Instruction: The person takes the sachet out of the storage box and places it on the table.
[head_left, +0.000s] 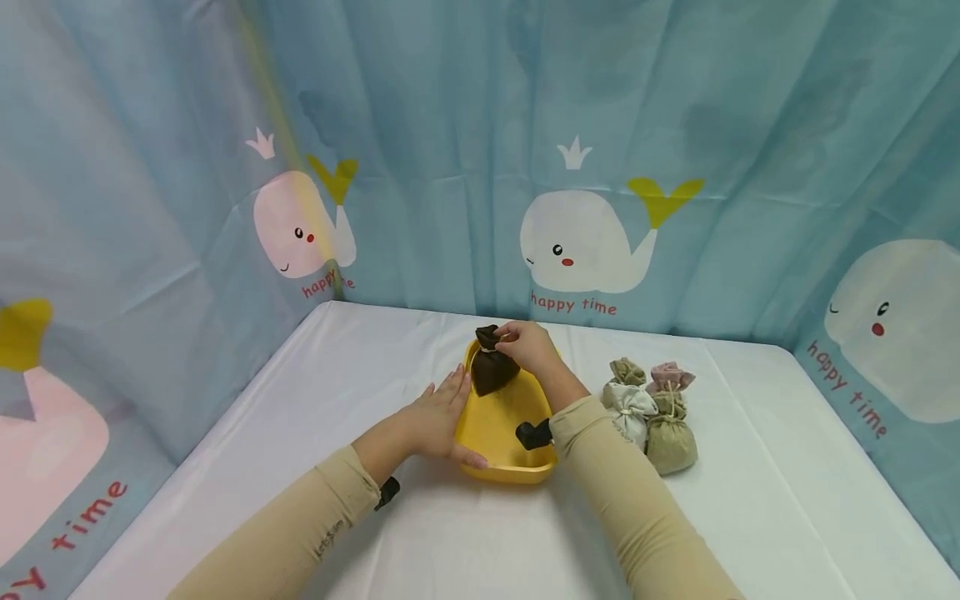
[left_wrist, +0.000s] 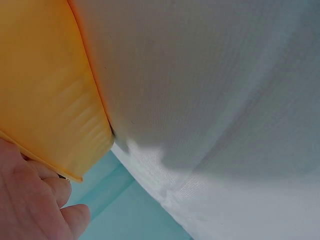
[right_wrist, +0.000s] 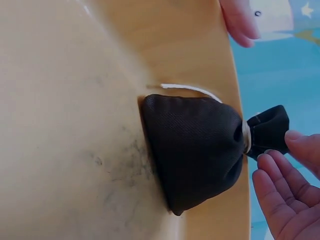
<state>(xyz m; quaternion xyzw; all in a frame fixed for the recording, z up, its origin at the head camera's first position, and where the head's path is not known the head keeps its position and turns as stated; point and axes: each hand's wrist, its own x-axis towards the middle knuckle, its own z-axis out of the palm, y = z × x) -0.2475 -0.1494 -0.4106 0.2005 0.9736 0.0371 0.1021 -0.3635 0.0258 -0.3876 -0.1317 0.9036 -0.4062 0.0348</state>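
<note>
The yellow basin on the table holds one dark brown pouch, standing at its far end with its tied neck up. The right hand pinches that neck with curled fingers, while the left hand lies flat, fingers straight, against the basin's left rim. Four pale pouches cluster just right of the basin.

White-clothed table w/ blue whale-print curtains on three sides.

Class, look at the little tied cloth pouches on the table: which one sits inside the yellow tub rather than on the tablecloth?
The dark brown pouch, its tied neck at the right hand. The pale, olive and pinkish pouches cluster on the cloth right of the yellow tub.
</note>
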